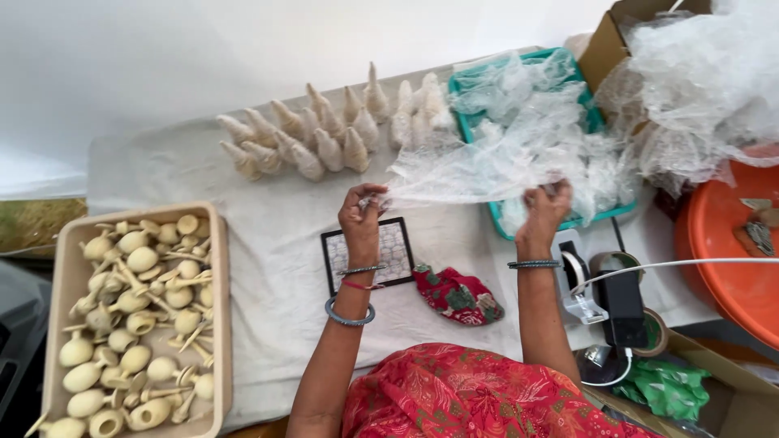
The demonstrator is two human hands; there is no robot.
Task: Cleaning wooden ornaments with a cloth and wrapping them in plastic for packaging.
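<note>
Stretching across the frame's centre, a clear plastic sheet is pinched by the left hand and right hand. At lower left, a beige tray holds pale clay rattles; at upper right, a teal tray is filled with crumpled plastic. Bare white cloth lies between them.

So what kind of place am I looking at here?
Probably a small craft packing bench. Both hands, left and right, stretch a clear plastic sheet over a cloth-covered table. A tray of pale clay rattles, rows of wrapped cones and a tape dispenser fit that.
</note>
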